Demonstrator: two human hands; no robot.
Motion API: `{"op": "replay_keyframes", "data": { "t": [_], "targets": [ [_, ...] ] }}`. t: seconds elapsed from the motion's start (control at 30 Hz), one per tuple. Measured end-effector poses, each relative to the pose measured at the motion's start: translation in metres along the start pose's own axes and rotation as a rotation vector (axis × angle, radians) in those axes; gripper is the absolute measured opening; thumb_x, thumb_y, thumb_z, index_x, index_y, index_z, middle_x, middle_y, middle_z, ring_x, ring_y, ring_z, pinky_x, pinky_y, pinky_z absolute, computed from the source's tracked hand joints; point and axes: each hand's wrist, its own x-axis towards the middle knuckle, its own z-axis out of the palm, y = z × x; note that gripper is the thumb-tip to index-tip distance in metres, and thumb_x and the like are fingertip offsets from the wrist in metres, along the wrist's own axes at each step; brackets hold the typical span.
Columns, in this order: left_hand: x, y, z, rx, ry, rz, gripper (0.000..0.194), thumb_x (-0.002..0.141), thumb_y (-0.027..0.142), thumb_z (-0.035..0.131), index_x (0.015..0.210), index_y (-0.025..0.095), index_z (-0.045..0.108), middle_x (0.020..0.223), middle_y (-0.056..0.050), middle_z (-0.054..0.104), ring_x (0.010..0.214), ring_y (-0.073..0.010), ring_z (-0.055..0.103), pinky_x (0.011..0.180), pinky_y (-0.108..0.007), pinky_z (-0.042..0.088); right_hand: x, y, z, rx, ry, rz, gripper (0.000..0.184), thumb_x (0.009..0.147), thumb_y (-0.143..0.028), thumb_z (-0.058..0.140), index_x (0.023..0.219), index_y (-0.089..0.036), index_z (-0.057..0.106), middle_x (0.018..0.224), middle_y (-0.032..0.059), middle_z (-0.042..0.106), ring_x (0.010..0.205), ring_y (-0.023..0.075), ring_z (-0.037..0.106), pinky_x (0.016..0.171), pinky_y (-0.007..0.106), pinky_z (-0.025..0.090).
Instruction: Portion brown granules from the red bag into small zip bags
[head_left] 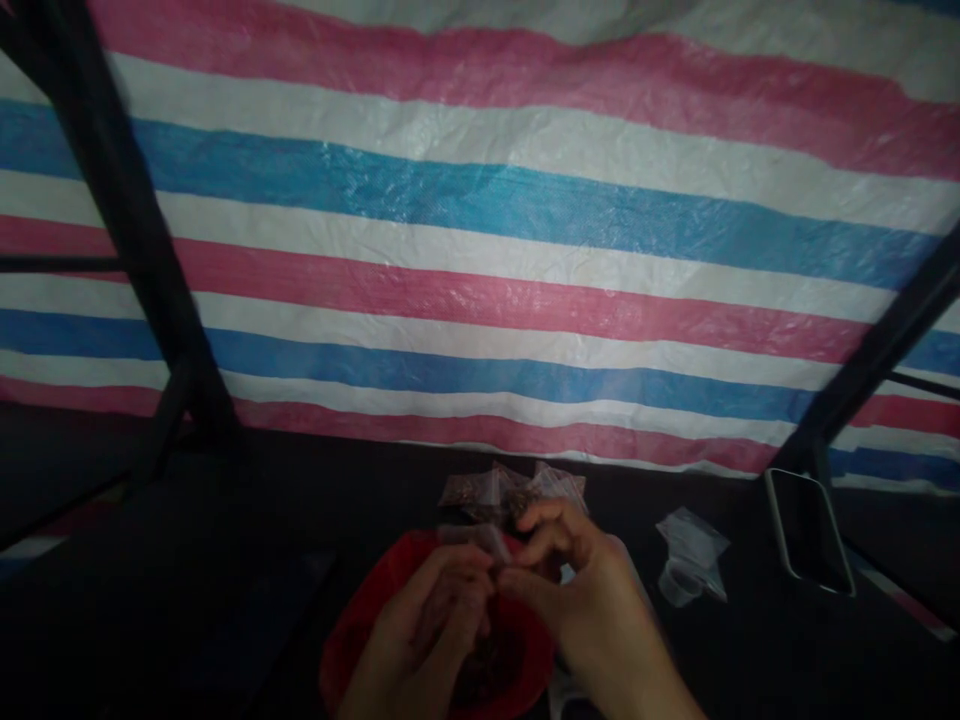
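Observation:
My left hand and my right hand meet over a red bowl at the bottom centre. Both pinch a small clear plastic bag between their fingertips. The bowl holds dark contents, partly hidden under my hands. Just behind the hands lie small clear bags filled with something dark.
A dark table carries a pile of empty clear bags and a small cup at the right, and a phone further right. A striped pink, white and blue tarp hangs behind. Black frame bars slant at both sides.

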Motion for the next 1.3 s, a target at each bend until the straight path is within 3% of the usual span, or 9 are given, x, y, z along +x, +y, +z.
{"op": "replay_keyframes", "data": {
  "t": [0.1,0.27,0.5,0.63,0.83,1.03,1.13,1.3],
  "targets": [
    [0.003,-0.005,0.002,-0.076,-0.011,-0.052,0.026,0.095,0.054,0.069,0.098,0.028,0.072,0.091,0.002,0.079,0.084,-0.0171,0.076,0.078,-0.022,0.06,-0.011,0.004,0.02,-0.021,-0.099,0.073,0.027,0.071,-0.019,0.076,0.096,-0.026,0.072,0.069,-0.006,0.073,0.066,0.0177,0.073,0.06,0.024,0.052],
    [0.011,-0.005,-0.004,-0.106,0.04,-0.099,0.027,0.089,0.052,0.075,0.088,0.025,0.072,0.078,0.002,0.074,0.076,-0.0167,0.073,0.068,-0.021,0.057,-0.012,0.007,0.018,-0.098,-0.186,0.078,0.033,0.078,-0.014,0.072,0.107,-0.027,0.077,0.077,-0.0036,0.077,0.081,0.0191,0.077,0.071,0.024,0.056],
    [0.009,-0.006,0.0,0.053,-0.033,-0.054,0.02,0.092,0.043,0.071,0.084,0.024,0.072,0.081,0.002,0.072,0.077,-0.0162,0.071,0.069,-0.021,0.053,-0.015,0.025,0.015,-0.122,-0.149,0.083,0.026,0.075,-0.008,0.071,0.094,-0.025,0.074,0.069,-0.0065,0.067,0.07,0.0162,0.07,0.061,0.021,0.051],
    [0.007,-0.007,-0.001,0.019,-0.084,-0.112,0.023,0.095,0.046,0.068,0.089,0.024,0.073,0.086,0.001,0.073,0.083,-0.0175,0.071,0.072,-0.022,0.053,-0.016,0.022,0.016,-0.064,-0.095,0.137,0.03,0.067,-0.003,0.072,0.089,-0.024,0.071,0.07,-0.0072,0.066,0.068,0.0156,0.069,0.061,0.021,0.052],
    [0.009,-0.013,-0.003,0.018,-0.124,-0.146,0.028,0.098,0.05,0.061,0.092,0.024,0.069,0.083,0.003,0.068,0.077,-0.0151,0.066,0.07,-0.022,0.052,-0.017,0.014,0.017,0.045,-0.138,0.219,0.046,0.064,-0.003,0.071,0.105,-0.025,0.069,0.064,-0.0093,0.066,0.067,0.018,0.072,0.062,0.023,0.055],
    [0.003,-0.01,0.002,0.122,-0.073,-0.086,0.027,0.097,0.042,0.053,0.077,0.025,0.055,0.072,0.005,0.059,0.064,-0.0129,0.056,0.058,-0.02,0.045,-0.02,0.016,0.013,0.079,-0.254,0.161,0.024,0.081,-0.017,0.075,0.101,-0.024,0.065,0.074,-0.0066,0.066,0.068,0.0139,0.067,0.063,0.022,0.051],
    [0.0,-0.007,0.003,0.297,0.017,0.041,0.02,0.094,0.034,0.054,0.076,0.026,0.056,0.072,0.004,0.065,0.066,-0.0146,0.062,0.062,-0.021,0.046,-0.024,0.017,0.019,0.079,-0.183,0.156,0.021,0.081,-0.022,0.076,0.096,-0.024,0.062,0.07,-0.0073,0.063,0.063,0.0134,0.061,0.06,0.022,0.048],
    [0.001,-0.01,-0.008,0.434,0.002,0.105,0.023,0.097,0.029,0.051,0.075,0.025,0.056,0.07,0.004,0.063,0.063,-0.0142,0.06,0.058,-0.019,0.047,-0.032,0.009,0.03,-0.17,0.124,-0.076,0.012,0.078,-0.017,0.069,0.082,-0.025,0.06,0.066,-0.0083,0.057,0.062,0.0129,0.058,0.062,0.022,0.046]
  ]
}}
